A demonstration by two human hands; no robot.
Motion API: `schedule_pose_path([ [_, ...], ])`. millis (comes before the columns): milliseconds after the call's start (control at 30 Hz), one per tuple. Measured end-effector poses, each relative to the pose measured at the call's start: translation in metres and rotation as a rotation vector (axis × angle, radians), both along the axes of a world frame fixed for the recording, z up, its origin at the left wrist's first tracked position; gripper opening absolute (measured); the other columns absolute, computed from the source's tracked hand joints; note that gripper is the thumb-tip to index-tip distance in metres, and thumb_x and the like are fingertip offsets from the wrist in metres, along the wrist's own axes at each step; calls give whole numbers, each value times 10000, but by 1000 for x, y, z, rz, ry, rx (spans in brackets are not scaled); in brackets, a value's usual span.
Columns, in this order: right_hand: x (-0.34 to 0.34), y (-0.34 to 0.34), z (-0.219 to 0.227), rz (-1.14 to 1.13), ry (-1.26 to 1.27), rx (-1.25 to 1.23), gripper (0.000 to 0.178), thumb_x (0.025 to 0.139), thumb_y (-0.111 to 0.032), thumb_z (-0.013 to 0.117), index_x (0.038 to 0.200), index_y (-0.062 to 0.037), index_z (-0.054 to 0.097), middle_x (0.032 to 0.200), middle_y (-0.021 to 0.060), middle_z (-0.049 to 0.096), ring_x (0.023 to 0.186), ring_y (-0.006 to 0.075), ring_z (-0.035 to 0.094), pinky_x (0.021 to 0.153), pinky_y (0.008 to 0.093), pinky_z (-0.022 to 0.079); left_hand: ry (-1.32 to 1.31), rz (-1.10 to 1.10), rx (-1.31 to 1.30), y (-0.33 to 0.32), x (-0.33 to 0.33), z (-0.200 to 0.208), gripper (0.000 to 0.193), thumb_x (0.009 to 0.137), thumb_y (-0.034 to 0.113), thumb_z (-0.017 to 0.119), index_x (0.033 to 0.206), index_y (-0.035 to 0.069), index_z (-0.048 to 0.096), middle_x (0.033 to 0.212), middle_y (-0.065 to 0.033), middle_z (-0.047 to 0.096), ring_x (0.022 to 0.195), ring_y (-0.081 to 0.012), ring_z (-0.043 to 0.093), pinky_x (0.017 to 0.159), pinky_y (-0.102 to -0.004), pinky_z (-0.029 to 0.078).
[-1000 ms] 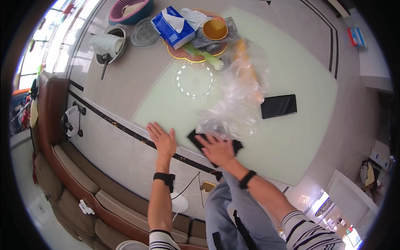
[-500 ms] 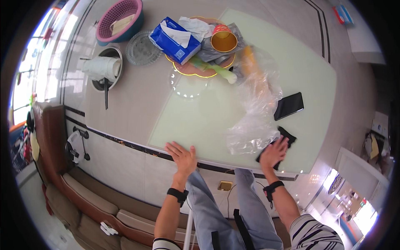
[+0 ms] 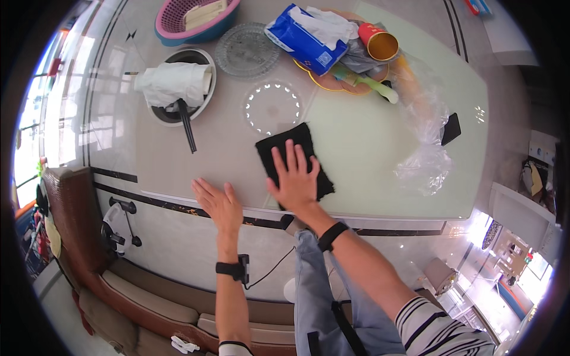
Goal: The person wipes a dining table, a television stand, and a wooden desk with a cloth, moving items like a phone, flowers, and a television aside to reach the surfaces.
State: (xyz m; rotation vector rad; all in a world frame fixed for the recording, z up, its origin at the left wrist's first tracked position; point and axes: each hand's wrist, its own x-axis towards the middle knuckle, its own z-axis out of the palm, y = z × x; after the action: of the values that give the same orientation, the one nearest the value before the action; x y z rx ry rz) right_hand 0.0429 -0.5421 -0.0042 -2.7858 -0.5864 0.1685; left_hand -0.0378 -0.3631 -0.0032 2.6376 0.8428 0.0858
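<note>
Under my right hand (image 3: 297, 181) lies a black cloth (image 3: 303, 135), spread flat on the table near its front edge. The palm and spread fingers press down on top of it, and the fingers do not wrap round it. My left hand (image 3: 219, 204) rests at the table's front edge to the left of the cloth. Its fingers are stretched out and it holds nothing. A wide black strap circles each wrist.
A bowl (image 3: 209, 59) with a white cloth and a black-handled thing stands left. Behind are a pink basket (image 3: 163, 18), a glass plate (image 3: 246, 50), a blue tissue pack (image 3: 303, 35) and a paper cup (image 3: 380, 44). A clear plastic bag (image 3: 424, 169) and phone (image 3: 452, 129) lie right.
My right hand has slid the black cloth leftward across the table, and the cloth now lies flatter. My left hand is further left in relation to the table. The view has shifted left.
</note>
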Motion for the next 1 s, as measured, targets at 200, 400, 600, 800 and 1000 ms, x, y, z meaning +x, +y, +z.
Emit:
schedule_pose_path([
  [200,99,-34,-3,-410,-146,-193,732,894,-449,547,1539,-175,338,1617,192,216,1432,364,265,1059,624,244,198,-126,-121,40,-16,-25,858,1032,487,344,1523,-120,-13,1608,-317,-76,1489,-469,-132,1179,-576,-61],
  [400,116,39,4,-141,-100,-49,710,881,-445,558,1524,-215,366,1601,194,265,1445,351,285,1076,623,237,350,-129,-181,44,-11,-22,911,1021,534,339,1520,-101,-82,1598,-310,-152,1471,-477,-193,1161,-600,-93],
  [600,75,64,9,206,6,101,720,862,-451,602,1512,-220,393,1608,151,272,1456,312,280,1120,581,231,399,-115,-278,48,-13,-22,944,1017,580,309,1508,-108,-113,1583,-320,-195,1452,-493,-231,1150,-615,-109],
  [800,33,-104,0,-205,-37,-227,780,822,-437,599,1530,-215,361,1621,160,239,1466,358,231,1076,617,236,431,-135,-296,49,-6,-15,951,1017,572,324,1502,-116,-119,1573,-335,-206,1440,-510,-245,1142,-627,-115],
  [1000,56,-113,-9,-605,-112,-382,733,905,-400,535,1556,-150,311,1625,204,200,1462,388,215,1104,588,198,383,-148,-349,47,-6,-19,974,1009,585,335,1496,-131,-112,1562,-357,-204,1429,-530,-252,1129,-645,-119],
])
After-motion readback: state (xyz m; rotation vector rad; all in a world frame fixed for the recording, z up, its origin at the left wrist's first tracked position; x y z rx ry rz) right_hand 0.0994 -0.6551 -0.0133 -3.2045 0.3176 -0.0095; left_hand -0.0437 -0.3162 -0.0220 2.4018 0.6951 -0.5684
